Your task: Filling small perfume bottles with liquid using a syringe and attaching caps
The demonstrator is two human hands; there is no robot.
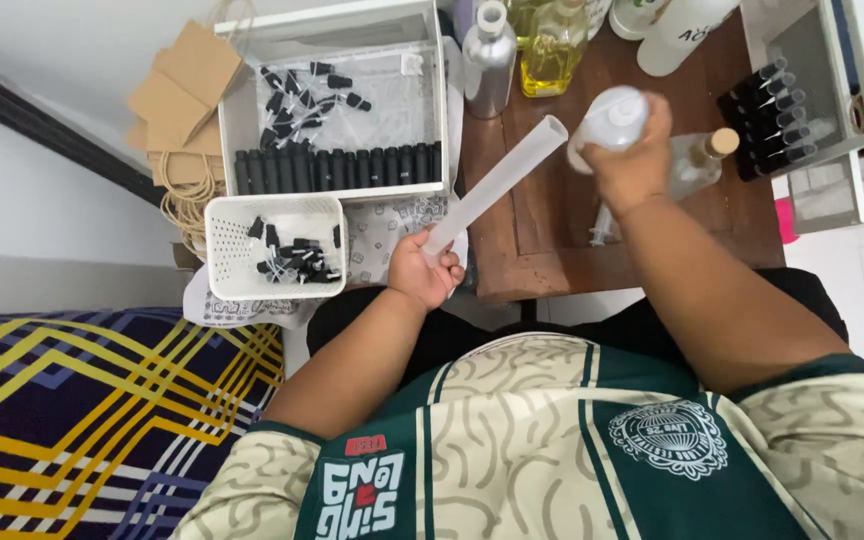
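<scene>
Your left hand point(422, 270) is gripping the cylinder point(497, 185), tilting up-right toward the bottle point(612, 120) your right hand point(632, 160) is clasping.

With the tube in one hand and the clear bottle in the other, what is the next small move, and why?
Probably bring the bottle's mouth to the tube's open top. The left hand holds the long clear tube tilted by its lower end, and the right hand holds the clear bottle just beside the tube's upper end, apart from it.
</scene>
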